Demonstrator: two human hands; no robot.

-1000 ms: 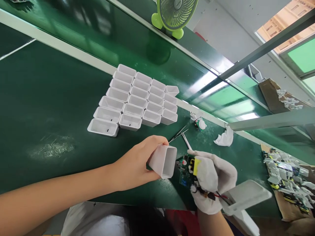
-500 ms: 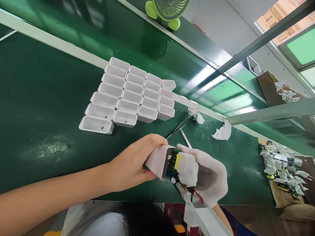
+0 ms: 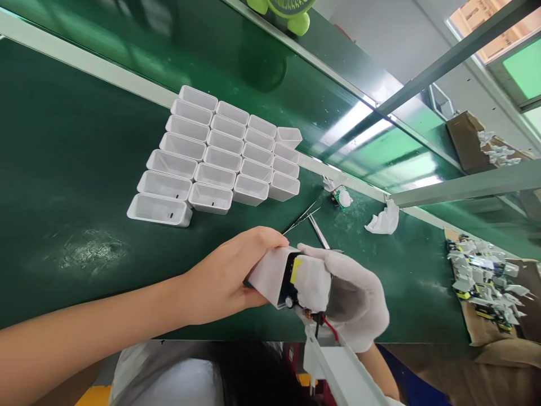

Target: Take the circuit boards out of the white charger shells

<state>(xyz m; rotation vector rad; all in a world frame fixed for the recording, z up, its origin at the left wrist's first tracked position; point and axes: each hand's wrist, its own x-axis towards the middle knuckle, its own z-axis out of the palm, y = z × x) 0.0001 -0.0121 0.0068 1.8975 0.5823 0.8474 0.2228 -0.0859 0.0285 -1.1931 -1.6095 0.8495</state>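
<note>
Bare left hand (image 3: pixel 243 273) grips a white casing (image 3: pixel 269 276); gloved right hand (image 3: pixel 361 299) grasps a circuit assembly (image 3: pixel 311 285) sitting partly inside the casing, where it could jam if pushed in crooked.

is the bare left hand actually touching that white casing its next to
Touching: the head view shows the left hand wrapped around the white casing, with no gap between skin and casing.

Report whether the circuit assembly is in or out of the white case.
Partly in: one end of the circuit assembly sits inside the white case, while its white block and red wire show outside.
</note>
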